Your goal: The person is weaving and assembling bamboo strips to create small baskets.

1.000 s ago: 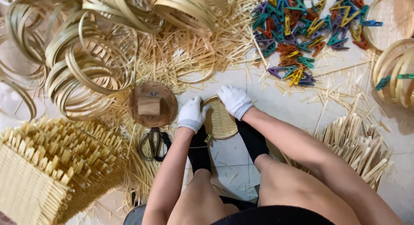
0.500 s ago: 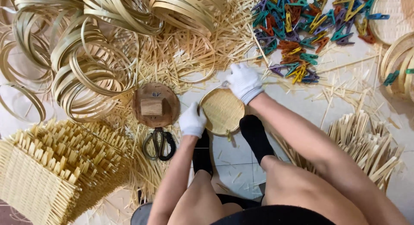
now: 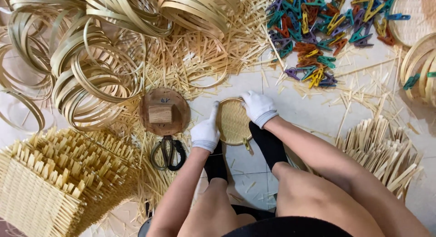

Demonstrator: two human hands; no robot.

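The pale tiled floor (image 3: 299, 105) is littered with loose bamboo splints (image 3: 236, 51) around the stacked pale bamboo hoops (image 3: 95, 78), so a shifting foot could slide or scatter them into the work. Between the black-socked feet lies the small round woven bamboo disc (image 3: 232, 121), with the white-gloved left hand (image 3: 205, 131) pinching its left rim and the white-gloved right hand (image 3: 259, 107) curled over its upper right edge (a light grip on both sides). Uneven pressure could likely buckle the weave, and the black-handled scissors (image 3: 168, 151) sit near the left wrist, easy to knock.
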